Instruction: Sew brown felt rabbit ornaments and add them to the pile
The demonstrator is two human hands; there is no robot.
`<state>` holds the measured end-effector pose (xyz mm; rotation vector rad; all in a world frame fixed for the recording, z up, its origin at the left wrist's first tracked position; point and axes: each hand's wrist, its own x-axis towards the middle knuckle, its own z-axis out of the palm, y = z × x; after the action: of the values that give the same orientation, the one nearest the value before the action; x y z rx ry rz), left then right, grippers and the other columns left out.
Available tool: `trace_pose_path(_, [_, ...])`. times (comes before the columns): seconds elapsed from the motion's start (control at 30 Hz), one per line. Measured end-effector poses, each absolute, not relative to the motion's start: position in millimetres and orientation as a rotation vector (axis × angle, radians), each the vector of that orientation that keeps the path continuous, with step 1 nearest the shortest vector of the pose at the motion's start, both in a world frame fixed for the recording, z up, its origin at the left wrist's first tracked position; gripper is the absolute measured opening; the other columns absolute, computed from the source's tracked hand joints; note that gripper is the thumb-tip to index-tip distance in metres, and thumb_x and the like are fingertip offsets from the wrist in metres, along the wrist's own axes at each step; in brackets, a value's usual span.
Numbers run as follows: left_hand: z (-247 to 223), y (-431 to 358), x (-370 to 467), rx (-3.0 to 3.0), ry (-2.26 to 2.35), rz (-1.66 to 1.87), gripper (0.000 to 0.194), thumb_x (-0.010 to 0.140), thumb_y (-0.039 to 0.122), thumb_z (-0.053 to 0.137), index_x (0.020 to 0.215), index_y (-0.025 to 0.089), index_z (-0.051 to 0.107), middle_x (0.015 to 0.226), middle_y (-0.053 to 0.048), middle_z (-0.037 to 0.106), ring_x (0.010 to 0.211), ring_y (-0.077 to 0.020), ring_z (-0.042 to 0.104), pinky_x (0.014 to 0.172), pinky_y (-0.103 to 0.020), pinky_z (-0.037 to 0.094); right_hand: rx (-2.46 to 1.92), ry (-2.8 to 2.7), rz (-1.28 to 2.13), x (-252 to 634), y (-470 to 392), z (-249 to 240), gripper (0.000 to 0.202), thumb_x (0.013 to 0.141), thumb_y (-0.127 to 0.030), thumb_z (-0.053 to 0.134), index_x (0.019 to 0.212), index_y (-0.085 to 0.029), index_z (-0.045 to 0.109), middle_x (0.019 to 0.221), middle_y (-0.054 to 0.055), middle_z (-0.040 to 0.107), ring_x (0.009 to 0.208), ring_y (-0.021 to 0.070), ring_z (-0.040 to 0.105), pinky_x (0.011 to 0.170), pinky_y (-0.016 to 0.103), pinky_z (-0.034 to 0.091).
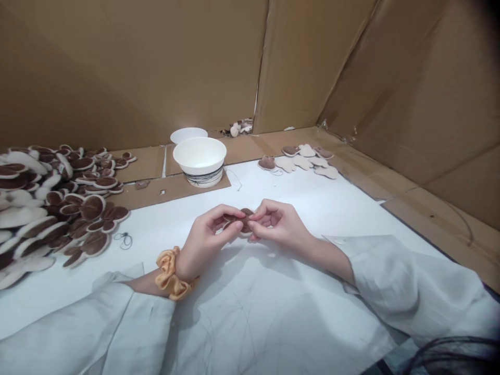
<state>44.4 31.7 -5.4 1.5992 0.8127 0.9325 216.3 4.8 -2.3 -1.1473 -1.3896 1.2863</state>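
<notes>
Between my two hands, above the white work surface, is a small brown fabric piece with a pale edge. My left hand, with a yellow scrunchie on its wrist, pinches the piece from the left between thumb and fingers. From the right, my right hand has its thumb and index finger closed at the piece's edge. Part of the piece is covered by my fingers. Whether a needle or thread is in my right fingertips is too small to make out.
A large heap of brown and white fabric pieces lies at the left, beside a small tangle of black thread. Behind my hands stands a white bowl wound with dark thread. More pieces lie back right. Cardboard walls enclose the table.
</notes>
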Motion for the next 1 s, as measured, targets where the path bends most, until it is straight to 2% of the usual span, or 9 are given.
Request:
trace_pose_path(0.1, [-5.6, 32.5, 43.7, 1.567, 0.729, 0.876, 0.018, 0.076, 0.024, 0.062, 0.091, 0.017, 0.06, 0.103, -0.007, 0.064, 0.09, -0.018, 0.062, 0.075, -0.026, 0.05, -1.121, -1.384, 1.312, 217.1, 3.9, -1.8, 0.018, 0.072, -0.029, 0.064, 0.071, -0.017, 0.05, 0.066, 0.001, 0.062, 0.058, 0.0147, 0.066, 0.057, 0.026, 0.051])
trace_pose_path(0.3, [-3.3, 32.8, 42.6, 1.544, 0.819, 0.984, 0.013, 0.075, 0.024, 0.063, 0.084, 0.016, 0.06, 0.087, -0.004, 0.065, 0.079, -0.0151, 0.063, 0.07, -0.025, 0.05, -0.971, -1.452, 1.29, 218.5, 6.0, -4.5, 0.02, 0.075, -0.024, 0.062, 0.092, -0.019, 0.053, 0.082, 0.002, 0.061, 0.068, 0.0146, 0.067, 0.067, 0.029, 0.054])
trace_pose_path(0.5, [1.1, 31.3, 42.7, 1.614, 0.926, 0.973, 0.009, 0.073, 0.024, 0.063, 0.076, 0.015, 0.061, 0.072, -0.001, 0.065, 0.064, -0.0123, 0.06, 0.059, -0.022, 0.046, -1.058, -1.43, 1.282, 218.6, 5.9, -6.1, 0.016, 0.073, -0.026, 0.065, 0.078, -0.017, 0.053, 0.067, 0.001, 0.062, 0.062, 0.0149, 0.066, 0.062, 0.029, 0.054])
trace_pose_path(0.73, [-3.4, 31.6, 40.9, 1.617, 0.884, 0.953, 0.006, 0.076, 0.022, 0.059, 0.078, 0.016, 0.06, 0.075, -0.001, 0.065, 0.07, -0.013, 0.062, 0.065, -0.023, 0.047, -1.149, -1.324, 1.325, 215.2, 6.4, 0.7, 0.018, 0.068, -0.024, 0.067, 0.065, -0.016, 0.051, 0.055, -0.001, 0.061, 0.055, 0.0138, 0.065, 0.056, 0.026, 0.051])
trace_pose_path(1.0, [-4.2, 32.1, 42.5, 1.644, 0.848, 0.925, 0.01, 0.078, 0.022, 0.057, 0.086, 0.017, 0.054, 0.083, -0.001, 0.06, 0.075, -0.0129, 0.061, 0.066, -0.022, 0.047, -1.192, -1.319, 1.289, 216.1, 4.3, 1.1, 0.015, 0.068, -0.021, 0.064, 0.065, -0.017, 0.05, 0.055, -0.001, 0.06, 0.053, 0.0131, 0.063, 0.056, 0.026, 0.05])
